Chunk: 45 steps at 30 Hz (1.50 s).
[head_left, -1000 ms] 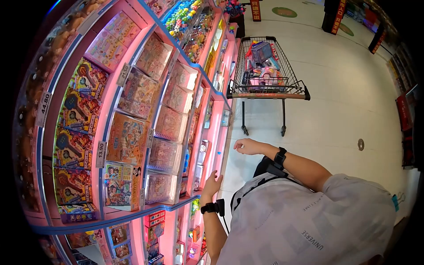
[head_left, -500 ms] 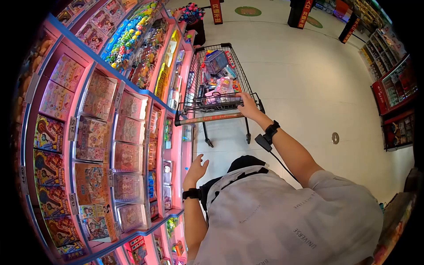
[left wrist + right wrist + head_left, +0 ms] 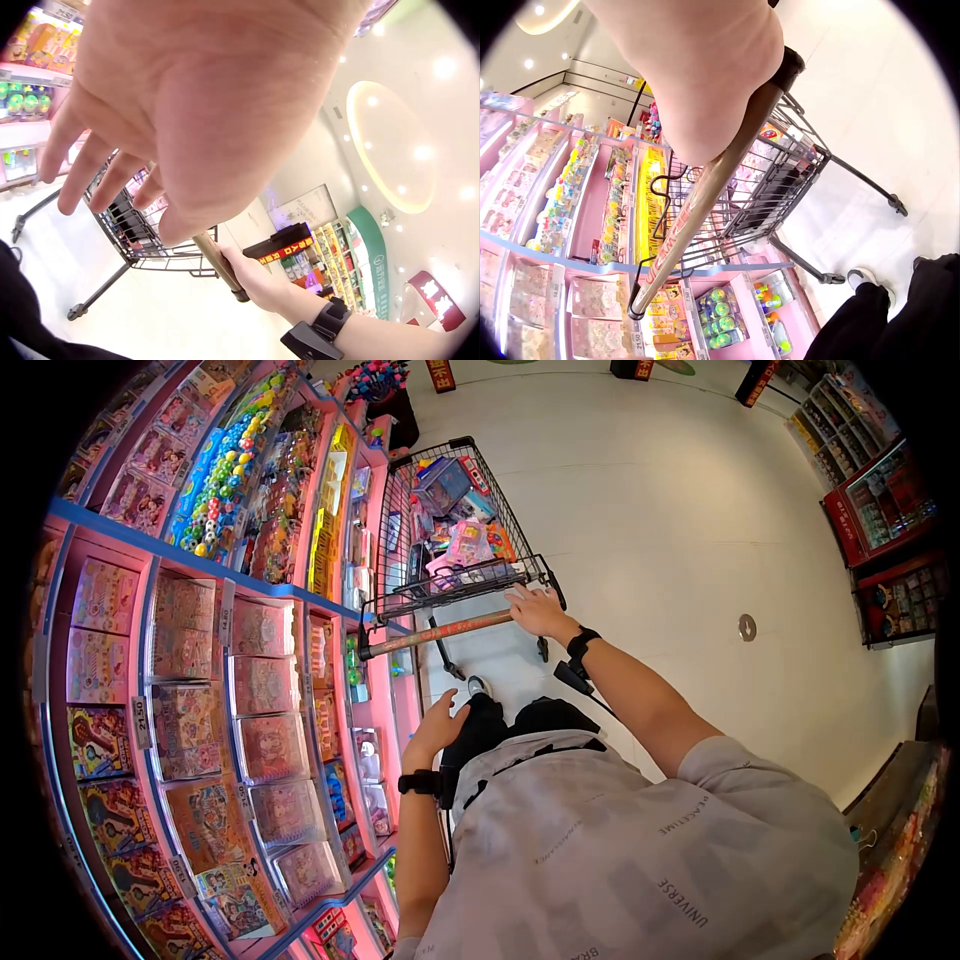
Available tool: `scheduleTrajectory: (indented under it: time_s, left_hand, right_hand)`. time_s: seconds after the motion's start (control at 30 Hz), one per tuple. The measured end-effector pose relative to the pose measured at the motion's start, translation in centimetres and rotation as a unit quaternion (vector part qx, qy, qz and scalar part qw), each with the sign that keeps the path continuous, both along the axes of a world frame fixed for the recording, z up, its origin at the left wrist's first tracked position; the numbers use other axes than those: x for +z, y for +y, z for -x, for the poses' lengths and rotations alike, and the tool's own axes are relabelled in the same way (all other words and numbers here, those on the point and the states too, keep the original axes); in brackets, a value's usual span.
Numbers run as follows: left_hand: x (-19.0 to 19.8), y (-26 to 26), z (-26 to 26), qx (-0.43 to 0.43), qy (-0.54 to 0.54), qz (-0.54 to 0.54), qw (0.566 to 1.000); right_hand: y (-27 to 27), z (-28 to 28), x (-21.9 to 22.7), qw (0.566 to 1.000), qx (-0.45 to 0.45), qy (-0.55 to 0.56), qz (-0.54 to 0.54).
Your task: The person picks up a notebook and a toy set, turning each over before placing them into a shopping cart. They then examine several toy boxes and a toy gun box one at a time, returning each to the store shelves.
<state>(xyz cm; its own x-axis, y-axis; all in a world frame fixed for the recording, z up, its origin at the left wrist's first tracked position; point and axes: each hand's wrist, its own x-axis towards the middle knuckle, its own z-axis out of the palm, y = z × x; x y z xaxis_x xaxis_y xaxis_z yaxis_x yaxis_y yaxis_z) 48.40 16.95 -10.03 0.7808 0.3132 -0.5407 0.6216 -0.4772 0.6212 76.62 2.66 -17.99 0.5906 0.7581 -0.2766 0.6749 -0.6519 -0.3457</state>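
Pink toy shelves (image 3: 590, 201) to my left, cart handle (image 3: 440, 633) running crosswise ahead. Right hand (image 3: 541, 614) is closer, curled over its right end; left hand (image 3: 435, 728) hangs loose, empty, short of it.

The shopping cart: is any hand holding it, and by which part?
The right hand lies on the cart's handle, near its right end; whether it firmly grips cannot be told. The left hand holds nothing.
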Motion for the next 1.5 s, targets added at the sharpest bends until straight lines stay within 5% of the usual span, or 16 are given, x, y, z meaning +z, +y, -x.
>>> scheduleTrajectory:
  time_s: [0.23, 0.3, 0.43, 0.63, 0.73, 0.87, 1.2, 1.33, 1.5]
  left_hand:
    - [-0.3, 2.5, -6.7, -0.096, -0.061, 0.000, 0.994]
    - [-0.3, 3.7, -8.3, -0.096, -0.071, 0.008, 0.993]
    - [-1.4, 6.2, -10.4, -0.111, -0.122, -0.055, 0.985]
    - [-1.8, 8.8, -11.4, -0.097, -0.033, 0.020, 0.995]
    - [-3.1, 9.9, -10.7, -0.098, -0.093, 0.004, 0.991]
    - [-2.2, 12.3, -11.0, -0.058, -0.026, 0.032, 0.997]
    - [-0.6, 20.5, -17.4, -0.018, -0.090, -0.010, 0.996]
    - [-3.3, 22.8, -20.2, -0.054, -0.081, 0.008, 0.995]
    - [-7.2, 24.6, -25.1, -0.077, -0.040, 0.042, 0.995]
  right_hand:
    - [-0.8, 1.4, 0.3, 1.000, 0.018, 0.017, -0.011]
    - [-0.6, 1.3, 1.3, 0.995, 0.017, 0.095, 0.015]
    - [0.4, -1.2, 0.6, 0.964, -0.014, 0.099, -0.248]
    - [4.6, -7.4, -0.3, 0.975, -0.148, -0.047, -0.157]
    - [5.7, -9.9, -0.5, 0.980, -0.194, 0.022, -0.038]
    - [6.2, -12.1, -5.0, 0.965, -0.228, 0.126, -0.005]
    - [10.8, -18.4, -9.9, 0.963, -0.238, 0.130, -0.011]
    - [11.7, -18.8, -9.2, 0.967, -0.231, 0.100, 0.030]
    - [11.2, -18.7, -9.7, 0.968, -0.245, 0.019, -0.051]
